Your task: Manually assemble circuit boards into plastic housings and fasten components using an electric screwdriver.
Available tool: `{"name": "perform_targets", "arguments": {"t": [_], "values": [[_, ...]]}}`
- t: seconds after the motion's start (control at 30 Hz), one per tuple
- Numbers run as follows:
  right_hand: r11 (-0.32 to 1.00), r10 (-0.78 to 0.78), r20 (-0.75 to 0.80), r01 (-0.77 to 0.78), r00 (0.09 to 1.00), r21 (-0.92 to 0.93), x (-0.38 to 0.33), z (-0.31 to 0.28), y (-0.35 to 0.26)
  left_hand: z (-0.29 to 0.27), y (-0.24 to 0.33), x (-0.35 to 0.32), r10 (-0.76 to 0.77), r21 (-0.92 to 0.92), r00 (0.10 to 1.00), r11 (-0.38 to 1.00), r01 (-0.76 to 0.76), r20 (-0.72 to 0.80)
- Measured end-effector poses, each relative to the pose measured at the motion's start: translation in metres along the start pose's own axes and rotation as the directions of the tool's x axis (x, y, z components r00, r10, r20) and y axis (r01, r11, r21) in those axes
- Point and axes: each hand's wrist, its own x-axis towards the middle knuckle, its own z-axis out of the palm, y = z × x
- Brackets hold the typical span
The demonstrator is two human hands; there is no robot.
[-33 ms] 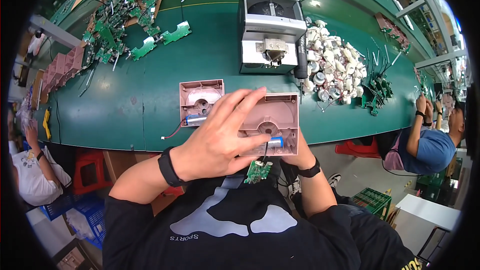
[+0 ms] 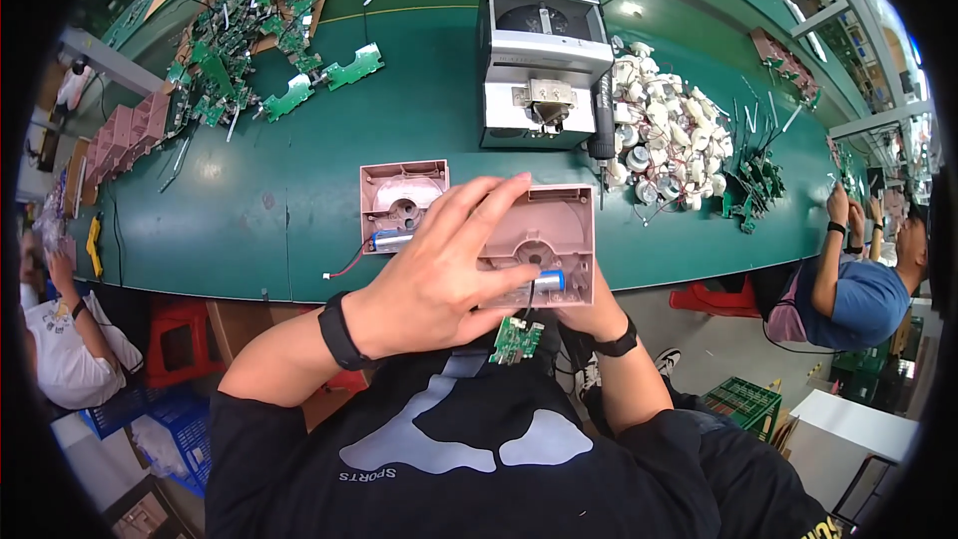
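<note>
A pink plastic housing is held near the table's front edge, its open side facing up. My left hand lies across its left side, with some fingers stretched to the top rim and others at a blue-and-silver cylindrical battery inside. From behind, my right hand supports the lower right; its fingers are mostly hidden. Below the housing dangles a small green circuit board on a dark wire. A second pink housing, with its own battery and red wire, rests on the table beside my left hand.
A grey-and-white machine stands on the green table, with a black power screwdriver at its right. White motor-like parts are heaped farther right. Green circuit boards pile up at the back left. Other people sit on both sides.
The held housing has shifted very slightly up and left. Both hands keep the same hold.
</note>
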Motion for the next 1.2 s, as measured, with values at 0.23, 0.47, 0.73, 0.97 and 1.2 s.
{"name": "perform_targets", "arguments": {"t": [0.23,0.47,0.73,0.97,1.2], "values": [[0.912,0.399,0.093,-0.384,0.912,-0.144,-0.014,0.015,-0.032,0.023,-0.029,0.000,-0.114,0.136,0.993,0.984,0.113,0.000],[0.852,-0.052,-0.118,-0.017,0.992,-0.523,-0.021,0.033,-0.016,0.046,-0.050,0.008,-0.162,0.217,0.985,0.965,0.148,0.052],[0.781,-0.183,-0.285,-0.037,0.941,-0.623,-0.032,0.013,-0.067,-0.021,-0.051,0.016,-0.194,0.238,0.980,0.954,0.180,0.037],[0.767,-0.332,-0.147,0.176,0.932,-0.617,-0.026,0.025,-0.068,-0.086,-0.201,0.014,-0.261,0.529,0.920,0.757,0.383,-0.293],[0.722,-0.415,-0.033,0.307,0.909,-0.620,-0.016,0.027,-0.083,-0.110,-0.215,0.012,-0.479,0.462,0.840,0.702,0.542,-0.256]]}}
